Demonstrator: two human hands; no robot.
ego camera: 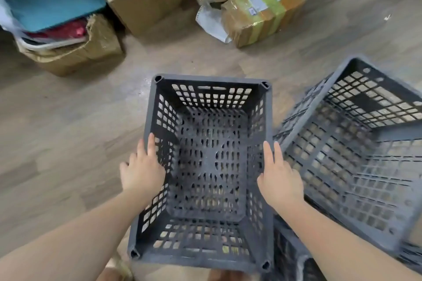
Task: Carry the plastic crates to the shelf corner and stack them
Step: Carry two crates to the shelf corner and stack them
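A dark grey plastic crate (209,166) with perforated walls sits upright and empty in the middle, seen from above. My left hand (142,170) rests on its left rim with the fingers lying flat along the edge. On the right rim lies my right hand (279,178), fingers stretched forward. A second grey crate (356,155) leans tilted at the right, touching the first crate's right side. Part of another grey crate (290,258) shows below it at the bottom right.
Several cardboard boxes stand on the wooden floor ahead: a torn one (91,50) with red and teal items at the left, a large one (150,4) holding a plastic bag, and a taped parcel (262,9) at the right. Bare floor (68,132) lies to the left.
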